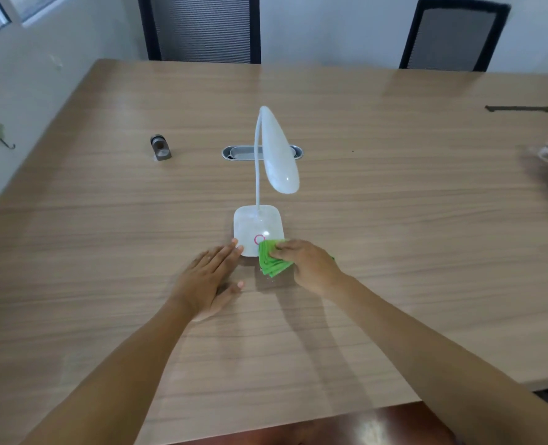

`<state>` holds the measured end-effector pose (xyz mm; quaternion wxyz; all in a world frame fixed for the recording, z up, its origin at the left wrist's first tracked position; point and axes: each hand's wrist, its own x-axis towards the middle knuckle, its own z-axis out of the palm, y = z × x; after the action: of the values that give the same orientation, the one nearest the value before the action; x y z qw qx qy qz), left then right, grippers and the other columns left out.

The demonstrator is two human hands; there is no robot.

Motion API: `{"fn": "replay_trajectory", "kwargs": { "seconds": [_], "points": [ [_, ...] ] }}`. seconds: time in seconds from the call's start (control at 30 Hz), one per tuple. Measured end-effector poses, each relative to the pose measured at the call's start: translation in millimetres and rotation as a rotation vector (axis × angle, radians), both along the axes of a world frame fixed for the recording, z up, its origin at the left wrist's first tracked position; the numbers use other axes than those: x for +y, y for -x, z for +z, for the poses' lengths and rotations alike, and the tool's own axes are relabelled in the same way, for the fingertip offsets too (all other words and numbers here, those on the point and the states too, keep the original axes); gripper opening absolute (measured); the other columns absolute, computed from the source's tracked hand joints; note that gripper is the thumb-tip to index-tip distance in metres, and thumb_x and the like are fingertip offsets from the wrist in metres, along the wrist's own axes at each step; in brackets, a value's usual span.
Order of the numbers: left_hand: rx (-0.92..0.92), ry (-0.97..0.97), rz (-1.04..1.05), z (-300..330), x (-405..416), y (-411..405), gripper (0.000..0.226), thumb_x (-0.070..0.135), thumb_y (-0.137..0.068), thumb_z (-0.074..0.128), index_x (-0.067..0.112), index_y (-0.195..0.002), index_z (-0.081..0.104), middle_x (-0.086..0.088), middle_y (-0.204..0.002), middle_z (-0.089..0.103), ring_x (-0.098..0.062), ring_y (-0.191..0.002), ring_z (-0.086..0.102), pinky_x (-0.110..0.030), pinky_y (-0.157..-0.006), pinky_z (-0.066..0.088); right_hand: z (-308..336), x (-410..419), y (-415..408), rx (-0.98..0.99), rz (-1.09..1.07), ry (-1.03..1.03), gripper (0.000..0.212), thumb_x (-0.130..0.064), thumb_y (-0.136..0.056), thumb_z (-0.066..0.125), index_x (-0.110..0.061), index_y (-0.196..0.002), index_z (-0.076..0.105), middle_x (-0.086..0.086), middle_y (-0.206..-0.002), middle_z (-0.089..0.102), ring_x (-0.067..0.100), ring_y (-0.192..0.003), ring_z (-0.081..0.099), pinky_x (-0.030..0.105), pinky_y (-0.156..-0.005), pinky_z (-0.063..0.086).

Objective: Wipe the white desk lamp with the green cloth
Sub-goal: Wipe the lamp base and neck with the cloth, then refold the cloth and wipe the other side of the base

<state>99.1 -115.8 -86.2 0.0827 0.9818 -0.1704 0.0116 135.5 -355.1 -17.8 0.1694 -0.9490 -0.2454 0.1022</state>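
Two hands sit at the near edge of the lamp's base. The right hand (pixel 311 264) is closed around the folded green cloth (pixel 272 258), whose front corner already overlaps the base's near right corner, just beside the pink ring (pixel 259 239). The left hand (pixel 207 277) lies flat and open on the table, holding nothing, fingertips (pixel 235 247) touching the base's near left corner, apparently to steady it.

From the cloth, the white desk lamp (pixel 258 229) lies straight ahead, away from the person: first the square base, then the thin neck rising from its far side, then the long head (pixel 279 152) arching back over toward the person. So the lamp's long axis runs up and away, and the right hand is the one placed to travel along it.

Beyond lies the wooden table (pixel 394 220), with a metal cable port (pixel 234 153) behind the lamp and a small metal object (pixel 161 147) far left. Two dark chairs (pixel 202 27) stand against the pale wall.
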Motion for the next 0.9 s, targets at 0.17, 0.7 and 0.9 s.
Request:
{"fn": "replay_trajectory", "kwargs": {
  "seconds": [0.17, 0.7, 0.9],
  "points": [
    [-0.008, -0.047, 0.071, 2, -4, 3, 0.076, 0.068, -0.086, 0.005, 0.026, -0.145, 0.027, 0.001, -0.151, 0.036, -0.025, -0.136, 0.039, -0.040, -0.109, 0.034, 7, -11, 0, 0.084, -0.172, -0.202, 0.054, 0.006, -0.074, 0.042, -0.015, -0.120, 0.061, 0.014, -0.116, 0.059, 0.028, -0.110, 0.055, 0.031, -0.090, 0.046],
    [0.928, 1.085, 0.539, 58, -25, 20, 0.024, 0.031, -0.083, 0.068, 0.009, -0.092, 0.065, 0.001, -0.073, 0.070, -0.010, -0.066, 0.062, -0.019, -0.064, 0.048, 13, 39, 19, 1.028, -0.865, -1.226, 0.044, 0.007, -0.084, 0.039, 0.007, -0.128, 0.046, 0.026, -0.127, 0.055, 0.038, -0.112, 0.057, 0.043, -0.081, 0.051],
    [1.035, 1.199, 0.561, 66, -7, 18, 0.010, 0.003, -0.087, 0.060, 0.012, -0.084, 0.056, 0.003, -0.063, 0.074, -0.008, -0.060, 0.071, -0.020, -0.057, 0.057, 21, 45, 15, 1.056, -0.831, -1.241, 0.030, 0.003, -0.085, 0.049, 0.002, -0.114, 0.052, 0.016, -0.096, 0.063, 0.025, -0.083, 0.061, 0.034, -0.066, 0.050]
  ]
}}
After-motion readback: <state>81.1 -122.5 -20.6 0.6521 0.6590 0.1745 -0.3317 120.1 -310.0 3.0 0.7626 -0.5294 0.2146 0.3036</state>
